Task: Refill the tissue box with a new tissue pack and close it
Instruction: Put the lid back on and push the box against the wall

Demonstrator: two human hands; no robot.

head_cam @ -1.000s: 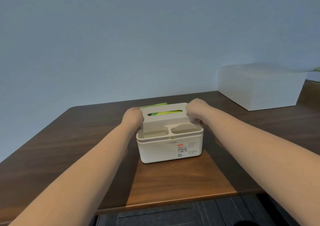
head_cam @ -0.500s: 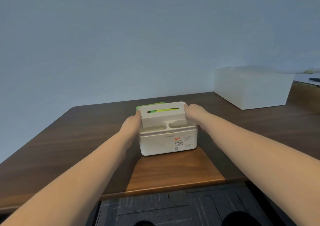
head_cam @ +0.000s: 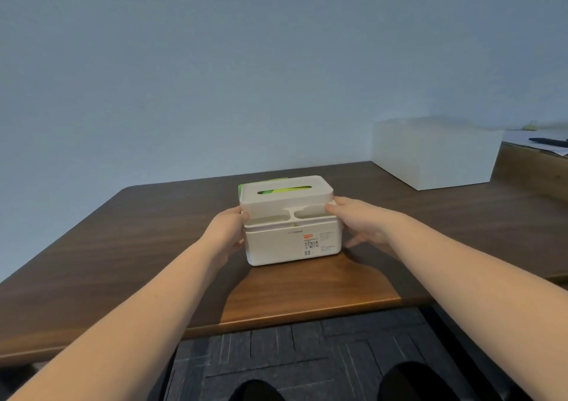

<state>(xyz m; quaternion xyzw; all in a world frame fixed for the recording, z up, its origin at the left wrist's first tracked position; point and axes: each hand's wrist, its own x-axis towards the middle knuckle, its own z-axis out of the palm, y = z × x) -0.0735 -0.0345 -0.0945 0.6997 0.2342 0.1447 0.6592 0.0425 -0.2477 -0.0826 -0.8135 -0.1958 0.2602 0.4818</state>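
Evidently both hands steady the white tissue box (head_cam: 292,244) near the table's (head_cam: 123,247) front edge: the left hand (head_cam: 226,234) cups its left wall, the right hand (head_cam: 358,224) its right, fingers spread, pinching the lid (head_cam: 285,196) ends to seat it squarely. Green tissue pack (head_cam: 284,190) shows through the slot (lid looks nearly down). A larger white box (head_cam: 436,151) sits by the far right corner.

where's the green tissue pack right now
In the head view, centre: the green tissue pack sits inside the white tissue box, showing through the lid slot.
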